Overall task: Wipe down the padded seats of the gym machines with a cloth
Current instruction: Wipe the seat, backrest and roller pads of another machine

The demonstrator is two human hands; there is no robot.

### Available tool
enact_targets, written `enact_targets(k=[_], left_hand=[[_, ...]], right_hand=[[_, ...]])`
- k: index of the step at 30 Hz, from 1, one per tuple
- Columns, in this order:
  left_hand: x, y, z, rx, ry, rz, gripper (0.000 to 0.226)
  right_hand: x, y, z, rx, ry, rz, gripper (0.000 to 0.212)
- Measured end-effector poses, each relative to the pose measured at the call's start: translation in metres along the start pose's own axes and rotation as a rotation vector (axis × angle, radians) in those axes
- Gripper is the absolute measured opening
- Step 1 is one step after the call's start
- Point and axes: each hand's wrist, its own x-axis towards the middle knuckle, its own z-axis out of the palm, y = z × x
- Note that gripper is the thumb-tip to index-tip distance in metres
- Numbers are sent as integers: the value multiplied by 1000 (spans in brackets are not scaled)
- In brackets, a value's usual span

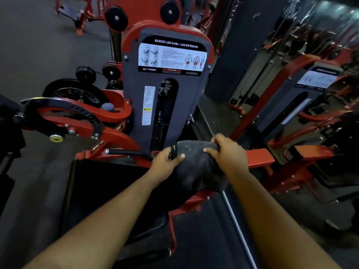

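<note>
Nearest, two bare forearms reach forward over the black padded seat (101, 183) of the red-framed machine. The left hand (165, 162) pinches the near-left edge of a dark grey cloth (194, 164) between thumb and fingers, beside its small yellow-green tag (173, 150). The right hand (229, 152) curls its fingers round the cloth's far-right edge. The cloth is stretched between them above the seat's right side. Beyond stands the grey weight-stack cover (167, 94) with a white instruction label (172, 57) reading "Seated Leg Curl / Leg Extesion". A mirror wall (303, 78) lies to the right.

An instruction placard (172, 57) faces a wall mirror (303, 78).
</note>
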Motion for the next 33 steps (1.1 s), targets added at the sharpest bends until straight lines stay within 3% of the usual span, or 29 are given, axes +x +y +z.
enact_targets(k=[2, 4, 9, 12, 14, 18, 21, 24, 27, 30, 33], left_hand=[[22, -11, 17, -28, 92, -34, 25], [38, -21, 25, -13, 123, -109, 23], [60, -62, 24, 84, 13, -196, 51], [65, -84, 16, 30, -98, -189, 48], [68, -102, 12, -23, -160, -157, 60], [73, -138, 14, 258, -342, -183, 69], [74, -142, 23, 333, -500, -169, 89], [75, -146, 24, 378, -548, -147, 102], [69, -148, 24, 382, -547, -133, 110], [68, -145, 27, 422, -532, -106, 107], [69, -151, 25, 553, -521, -83, 117]], right_hand=[[9, -3, 14, -219, 155, -20, 28], [-5, -14, 43, -278, 190, -17, 49], [-59, -14, 127, -445, -108, -3, 100], [-43, -13, 129, -556, -188, 24, 98], [-20, -16, 125, -638, -207, -7, 88], [36, -31, 121, -738, -308, -11, 71], [76, -40, 123, -809, -367, -60, 67], [94, -46, 119, -798, -407, -97, 64], [55, -52, 113, -836, -353, -136, 79], [9, -53, 111, -900, -462, -52, 105], [21, -50, 119, -907, -472, -11, 103]])
